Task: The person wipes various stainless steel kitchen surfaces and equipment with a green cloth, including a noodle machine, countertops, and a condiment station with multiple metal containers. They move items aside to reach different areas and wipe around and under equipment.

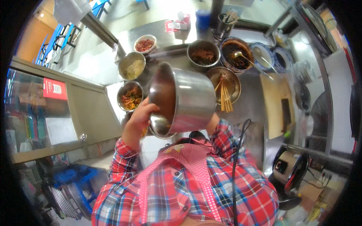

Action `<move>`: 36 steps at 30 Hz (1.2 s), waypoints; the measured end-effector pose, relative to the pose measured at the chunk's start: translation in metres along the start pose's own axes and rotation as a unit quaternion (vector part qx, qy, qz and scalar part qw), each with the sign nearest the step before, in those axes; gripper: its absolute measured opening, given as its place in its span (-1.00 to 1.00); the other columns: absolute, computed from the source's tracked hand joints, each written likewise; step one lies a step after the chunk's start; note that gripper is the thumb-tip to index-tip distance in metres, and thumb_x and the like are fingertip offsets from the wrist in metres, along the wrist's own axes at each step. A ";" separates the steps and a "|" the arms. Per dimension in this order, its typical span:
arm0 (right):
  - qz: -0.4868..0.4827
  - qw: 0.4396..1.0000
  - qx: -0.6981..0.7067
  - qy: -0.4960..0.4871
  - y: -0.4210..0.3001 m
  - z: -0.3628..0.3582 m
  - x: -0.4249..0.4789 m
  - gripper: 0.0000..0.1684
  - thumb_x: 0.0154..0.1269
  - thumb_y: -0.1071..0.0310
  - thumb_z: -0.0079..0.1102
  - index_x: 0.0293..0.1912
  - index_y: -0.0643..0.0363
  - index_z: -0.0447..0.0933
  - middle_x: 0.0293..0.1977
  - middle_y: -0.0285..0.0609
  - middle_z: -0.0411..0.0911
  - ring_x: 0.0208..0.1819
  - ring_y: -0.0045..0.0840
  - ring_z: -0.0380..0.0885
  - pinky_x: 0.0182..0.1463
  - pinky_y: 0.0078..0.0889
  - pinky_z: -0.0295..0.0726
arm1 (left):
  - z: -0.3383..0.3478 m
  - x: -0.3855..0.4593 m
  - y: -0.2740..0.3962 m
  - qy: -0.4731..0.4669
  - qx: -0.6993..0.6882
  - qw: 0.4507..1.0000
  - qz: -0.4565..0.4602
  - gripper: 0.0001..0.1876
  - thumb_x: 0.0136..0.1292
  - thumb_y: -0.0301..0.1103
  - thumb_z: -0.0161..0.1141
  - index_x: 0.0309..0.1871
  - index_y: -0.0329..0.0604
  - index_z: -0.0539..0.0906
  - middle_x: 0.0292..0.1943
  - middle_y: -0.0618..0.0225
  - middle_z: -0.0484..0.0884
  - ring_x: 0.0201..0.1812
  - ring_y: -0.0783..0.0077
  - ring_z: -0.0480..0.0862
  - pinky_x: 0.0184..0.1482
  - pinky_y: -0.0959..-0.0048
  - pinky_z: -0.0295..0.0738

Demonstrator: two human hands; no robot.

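Note:
A large stainless steel pot (195, 99) is tipped on its side in front of my chest, its mouth facing left. My left hand (138, 118) grips the near-left part of its rim, thumb over the inside. A shiny rounded metal surface (160, 123) shows in the mouth; I cannot tell whether it is a ladle or a reflection. My right hand (212, 124) is at the pot's base, mostly hidden behind it. Under the pot, the rim of another metal bowl (165, 137) shows. Left of the pot stands a steel bowl of mixed vegetables (130, 97).
A bowl of pale food (134, 69) and a white bowl of red food (144, 44) stand farther back. Rightward are a bowl of dark food (203, 55), a sauce basin (236, 55) with a ladle, and a pan (233, 82) holding wooden sticks. A black cable (235, 169) hangs close to me.

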State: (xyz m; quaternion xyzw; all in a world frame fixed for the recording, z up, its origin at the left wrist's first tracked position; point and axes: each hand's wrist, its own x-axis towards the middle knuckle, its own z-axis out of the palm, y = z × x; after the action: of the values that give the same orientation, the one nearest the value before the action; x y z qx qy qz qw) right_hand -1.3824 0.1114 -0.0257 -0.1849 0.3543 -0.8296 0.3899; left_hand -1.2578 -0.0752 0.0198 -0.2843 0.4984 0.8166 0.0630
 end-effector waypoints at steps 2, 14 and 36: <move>0.041 0.991 0.128 0.004 0.034 -0.006 0.002 -0.59 0.34 0.18 -0.18 0.06 0.20 0.37 -0.01 -0.17 0.44 -0.03 -0.46 0.44 0.11 -0.36 0.38 | -0.008 0.002 0.000 0.040 -0.022 0.999 0.029 -0.54 0.00 -0.58 -0.04 0.07 -0.23 0.40 -0.18 0.29 0.55 -0.17 0.42 0.52 -0.12 0.47 0.43; 0.063 0.959 -0.266 0.077 0.010 -0.050 0.150 -0.61 0.29 0.17 -0.03 0.01 0.20 0.40 -0.16 -0.17 0.51 -0.20 -0.53 0.52 -0.10 -0.46 0.52 | -0.135 -0.123 -0.052 0.462 -0.180 0.847 0.191 -0.44 0.05 -0.58 0.01 0.20 -0.16 0.25 0.10 0.18 0.38 0.08 0.14 0.42 0.07 0.16 0.40; -0.054 0.527 -0.848 -0.011 0.136 -0.162 0.193 -0.83 0.12 0.43 -0.10 -0.31 0.20 0.47 -0.29 -0.09 0.44 -0.17 -0.26 0.40 -0.09 -0.27 0.42 | -0.151 -0.197 -0.152 0.555 -0.295 0.772 0.095 -0.57 0.15 -0.54 -0.04 0.14 -0.17 0.32 -0.06 0.26 0.48 -0.10 0.32 0.52 -0.07 0.38 0.47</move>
State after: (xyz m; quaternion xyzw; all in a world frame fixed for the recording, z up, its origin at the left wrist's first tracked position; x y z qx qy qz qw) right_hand -1.5276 -0.0282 -0.2296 -0.4562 0.8762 -0.1553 0.0077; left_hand -0.9750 -0.0929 -0.0461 -0.6436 0.2059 0.6260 -0.3893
